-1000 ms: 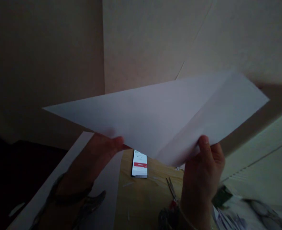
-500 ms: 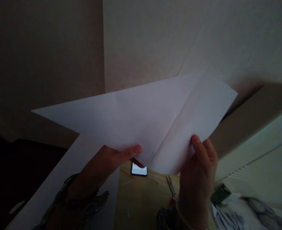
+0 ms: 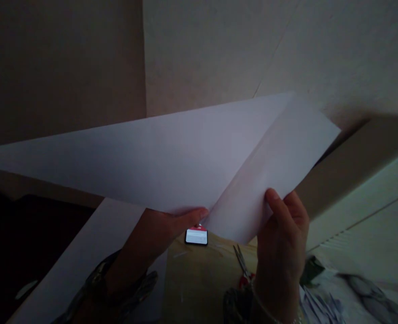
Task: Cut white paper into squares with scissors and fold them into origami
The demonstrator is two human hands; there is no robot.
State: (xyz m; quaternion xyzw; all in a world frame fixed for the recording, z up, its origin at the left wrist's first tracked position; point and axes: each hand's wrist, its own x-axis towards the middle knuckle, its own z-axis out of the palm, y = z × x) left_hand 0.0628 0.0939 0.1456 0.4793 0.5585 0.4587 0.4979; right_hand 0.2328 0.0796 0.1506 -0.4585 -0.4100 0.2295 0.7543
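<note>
A large white sheet of paper point(image 3: 172, 157) is held up in front of me, folded so that a slanting flap lies over its right part. It tapers to a long point at the left edge of the view. My left hand point(image 3: 172, 225) pinches its lower edge near the bottom of the fold, thumb on the near face, fingers mostly hidden behind. My right hand point(image 3: 282, 229) grips the flap's lower right edge between thumb and fingers. Below, another white sheet point(image 3: 148, 283) lies on the wooden table point(image 3: 199, 288), partly behind my left arm.
A phone point(image 3: 196, 237) with a lit screen lies on the table under the paper. Scissors point(image 3: 242, 265) with red handles rest beside my right wrist. At lower right are a dark green item point(image 3: 312, 270) and crumpled-looking papers point(image 3: 320, 306). A wall point(image 3: 199, 54) rises behind.
The paper's left part now reaches the view's left edge, its point further left than before. My left hand has shifted slightly right, nearer the fold; my right hand keeps its grip.
</note>
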